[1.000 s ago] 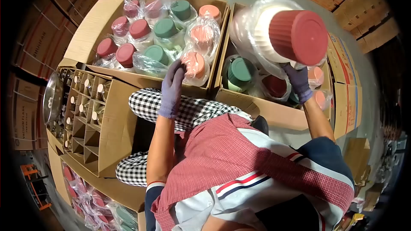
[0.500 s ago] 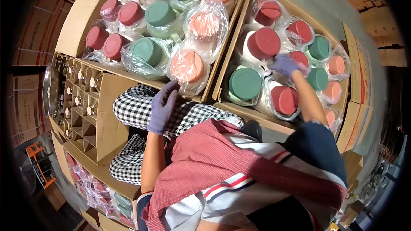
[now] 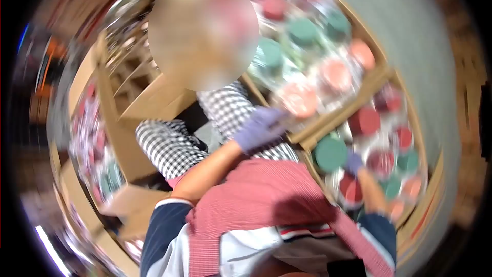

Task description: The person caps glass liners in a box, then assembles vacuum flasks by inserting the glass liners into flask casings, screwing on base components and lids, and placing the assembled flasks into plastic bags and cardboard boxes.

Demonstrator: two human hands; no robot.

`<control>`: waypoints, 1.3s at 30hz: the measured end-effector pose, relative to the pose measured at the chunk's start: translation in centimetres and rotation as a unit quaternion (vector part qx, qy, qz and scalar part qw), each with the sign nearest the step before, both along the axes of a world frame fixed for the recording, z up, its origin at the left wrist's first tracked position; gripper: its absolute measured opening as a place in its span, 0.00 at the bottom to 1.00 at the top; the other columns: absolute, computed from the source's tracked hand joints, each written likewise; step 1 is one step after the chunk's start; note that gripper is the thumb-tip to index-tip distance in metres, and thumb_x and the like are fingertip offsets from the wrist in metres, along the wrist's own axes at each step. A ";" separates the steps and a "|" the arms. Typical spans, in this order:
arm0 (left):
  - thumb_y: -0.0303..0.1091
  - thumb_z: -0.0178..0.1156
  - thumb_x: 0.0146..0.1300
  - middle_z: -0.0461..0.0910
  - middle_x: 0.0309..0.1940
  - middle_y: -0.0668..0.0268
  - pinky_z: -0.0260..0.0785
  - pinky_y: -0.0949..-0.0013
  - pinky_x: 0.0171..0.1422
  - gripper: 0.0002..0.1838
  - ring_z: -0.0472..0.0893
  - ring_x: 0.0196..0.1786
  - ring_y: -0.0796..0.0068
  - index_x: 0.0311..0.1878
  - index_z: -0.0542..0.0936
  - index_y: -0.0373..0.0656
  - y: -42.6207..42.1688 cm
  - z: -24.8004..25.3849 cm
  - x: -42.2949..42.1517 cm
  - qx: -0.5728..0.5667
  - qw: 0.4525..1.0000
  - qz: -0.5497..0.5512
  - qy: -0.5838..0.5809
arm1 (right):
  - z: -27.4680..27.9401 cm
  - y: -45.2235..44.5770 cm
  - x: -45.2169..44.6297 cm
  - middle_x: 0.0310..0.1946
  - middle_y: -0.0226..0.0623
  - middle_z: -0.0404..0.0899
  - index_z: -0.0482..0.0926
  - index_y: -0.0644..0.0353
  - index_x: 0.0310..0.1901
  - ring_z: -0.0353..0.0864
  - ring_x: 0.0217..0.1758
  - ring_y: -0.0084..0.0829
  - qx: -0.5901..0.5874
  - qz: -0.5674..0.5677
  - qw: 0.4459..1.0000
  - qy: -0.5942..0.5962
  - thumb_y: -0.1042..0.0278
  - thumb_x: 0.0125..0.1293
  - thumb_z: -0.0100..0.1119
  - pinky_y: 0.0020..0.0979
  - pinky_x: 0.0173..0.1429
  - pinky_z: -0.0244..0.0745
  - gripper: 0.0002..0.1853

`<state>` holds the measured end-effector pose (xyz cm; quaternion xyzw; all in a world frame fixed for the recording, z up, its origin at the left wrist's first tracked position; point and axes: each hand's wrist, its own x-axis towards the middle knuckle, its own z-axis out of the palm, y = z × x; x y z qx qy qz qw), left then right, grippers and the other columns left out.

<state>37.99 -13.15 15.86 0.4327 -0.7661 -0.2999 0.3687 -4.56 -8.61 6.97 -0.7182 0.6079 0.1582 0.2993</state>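
Hovering: the left hand (image 3: 260, 129), in a purple glove, was over the checked trousers (image 3: 225, 113), its fingers stretched out and released, the tips near a peach-lidded container (image 3: 299, 100); whether they touched its clear bag could not be told.
Among the lids: the right hand (image 3: 353, 163), gloved alike, was between a green-lidded container (image 3: 330, 153) and a red-lidded container (image 3: 350, 189); its fingers were blurred and partly hidden, so whether they grasped anything could not be told.
Right carton: the right carton (image 3: 316, 178) held both of these, the green-lidded one in the corner beside the left carton (image 3: 378, 71), with more red, green and peach lids beyond the hand.
Left carton: it held the peach-lidded container at its near edge, and others with peach, green and red lids, many in clear bags.
Divided carton: the divided carton (image 3: 166, 95) stood on the far side of the knees, its cardboard compartments partly covered by a blurred round patch.
Far left: bagged containers (image 3: 89, 143) with red and green lids lay smeared by motion.
Clothing: a red apron (image 3: 261, 187) covered the front of a pale shirt.
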 end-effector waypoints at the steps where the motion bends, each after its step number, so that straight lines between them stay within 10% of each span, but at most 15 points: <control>1: 0.35 0.66 0.61 0.84 0.39 0.53 0.77 0.59 0.46 0.16 0.84 0.40 0.54 0.51 0.82 0.40 0.1 0.5 0.4 -0.042 0.999 -0.002 -0.017 | -1.3 -0.1 -2.4 0.46 0.54 0.82 0.80 0.60 0.54 0.80 0.52 0.54 -0.053 0.092 0.994 -0.014 0.49 0.65 0.55 0.47 0.58 0.75 0.25; 4: 0.48 0.59 0.66 0.83 0.47 0.57 0.72 0.57 0.59 0.20 0.82 0.51 0.57 0.54 0.81 0.46 0.0 -1.1 0.8 0.030 0.997 0.003 -0.065 | 9.5 0.4 -4.1 0.52 0.50 0.81 0.80 0.62 0.52 0.78 0.56 0.50 -0.068 0.085 0.993 0.042 0.62 0.63 0.59 0.44 0.62 0.72 0.19; 6: 0.48 0.60 0.65 0.83 0.48 0.58 0.72 0.57 0.58 0.22 0.81 0.51 0.55 0.57 0.80 0.48 0.1 -1.4 1.3 0.006 0.996 -0.006 -0.085 | 17.0 0.5 -4.8 0.51 0.46 0.82 0.80 0.64 0.54 0.81 0.53 0.41 -0.195 -0.007 0.969 -0.153 0.61 0.52 0.71 0.40 0.56 0.75 0.28; 8: 0.49 0.58 0.68 0.83 0.49 0.56 0.72 0.60 0.57 0.22 0.82 0.50 0.57 0.58 0.78 0.45 0.3 -0.2 2.0 0.071 0.997 -0.005 -0.001 | 26.3 -0.1 -3.9 0.51 0.41 0.81 0.74 0.64 0.61 0.79 0.55 0.33 -0.125 -0.171 0.933 -0.290 0.57 0.57 0.71 0.34 0.58 0.75 0.33; 12: 0.40 0.56 0.71 0.83 0.51 0.58 0.71 0.68 0.61 0.20 0.81 0.54 0.67 0.62 0.76 0.40 3.0 3.7 6.0 0.069 0.978 0.063 0.186 | 36.4 -1.4 2.4 0.54 0.43 0.78 0.69 0.67 0.64 0.79 0.54 0.33 -0.261 -0.154 0.861 -0.409 0.61 0.59 0.68 0.34 0.57 0.77 0.34; 15: 0.40 0.57 0.71 0.82 0.53 0.58 0.70 0.68 0.63 0.21 0.80 0.56 0.69 0.61 0.76 0.36 4.0 6.2 11.8 0.109 0.941 0.089 0.307 | 35.6 -6.8 8.4 0.55 0.44 0.77 0.67 0.68 0.66 0.79 0.54 0.34 -0.325 -0.077 0.790 -0.514 0.64 0.62 0.65 0.35 0.55 0.78 0.33; 18: 0.46 0.52 0.74 0.81 0.54 0.55 0.68 0.66 0.67 0.23 0.78 0.59 0.66 0.60 0.76 0.35 1.4 8.0 20.6 0.033 0.957 0.240 0.159 | 33.3 -12.5 20.0 0.56 0.43 0.77 0.68 0.67 0.66 0.80 0.55 0.35 -0.418 0.087 0.703 -0.568 0.65 0.67 0.61 0.35 0.55 0.80 0.29; 21: 0.65 0.44 0.71 0.77 0.63 0.60 0.65 0.53 0.67 0.34 0.74 0.62 0.60 0.65 0.76 0.47 -2.8 13.3 30.9 0.264 0.818 0.266 0.436 | 26.5 -18.6 34.5 0.57 0.41 0.77 0.68 0.66 0.66 0.81 0.54 0.35 -0.542 0.110 0.521 -0.650 0.68 0.67 0.62 0.35 0.57 0.80 0.28; 24: 0.73 0.46 0.65 0.76 0.64 0.63 0.56 0.48 0.74 0.40 0.70 0.67 0.63 0.62 0.77 0.48 -3.9 15.7 42.4 -0.038 0.812 0.100 0.573 | 22.8 -16.2 47.2 0.63 0.45 0.73 0.70 0.65 0.65 0.72 0.66 0.40 -0.772 0.140 0.509 -0.355 0.59 0.73 0.53 0.39 0.72 0.65 0.24; 26: 0.55 0.54 0.70 0.82 0.56 0.62 0.68 0.57 0.68 0.28 0.79 0.57 0.66 0.61 0.77 0.42 5.1 22.7 42.4 0.023 0.783 0.197 0.590 | 24.0 -12.9 49.1 0.61 0.46 0.75 0.74 0.63 0.63 0.72 0.67 0.42 -0.561 0.433 0.679 -0.191 0.61 0.71 0.55 0.40 0.73 0.63 0.23; 30: 0.39 0.63 0.68 0.84 0.42 0.67 0.74 0.72 0.54 0.16 0.80 0.46 0.78 0.52 0.83 0.38 7.9 22.6 40.0 0.014 0.924 0.294 0.243 | 24.3 -15.2 50.9 0.59 0.43 0.79 0.76 0.69 0.59 0.79 0.60 0.38 -0.157 0.137 0.808 -0.551 0.64 0.70 0.59 0.33 0.66 0.71 0.21; 33: 0.38 0.63 0.67 0.82 0.35 0.71 0.73 0.73 0.47 0.11 0.79 0.39 0.81 0.42 0.83 0.40 6.5 25.6 32.4 0.007 0.940 0.318 0.124 | 29.5 -13.9 56.5 0.71 0.46 0.64 0.60 0.66 0.72 0.62 0.74 0.38 -0.016 0.230 0.741 -0.631 0.58 0.67 0.64 0.32 0.74 0.60 0.37; 36: 0.37 0.58 0.70 0.83 0.43 0.66 0.75 0.73 0.54 0.14 0.81 0.45 0.78 0.52 0.79 0.38 6.4 28.8 31.8 -0.113 0.894 0.171 0.398 | 35.6 -12.4 59.4 0.43 0.39 0.84 0.79 0.68 0.52 0.83 0.47 0.33 -0.165 0.383 0.713 -0.564 0.62 0.64 0.64 0.32 0.57 0.76 0.21; 39: 0.47 0.70 0.57 0.81 0.49 0.54 0.72 0.62 0.62 0.33 0.80 0.54 0.62 0.63 0.73 0.39 8.8 31.9 29.3 -0.232 0.930 0.284 -0.021 | 41.8 -10.9 59.5 0.37 0.29 0.83 0.82 0.62 0.47 0.80 0.37 0.19 -0.039 0.252 0.559 -0.789 0.64 0.71 0.56 0.24 0.44 0.77 0.12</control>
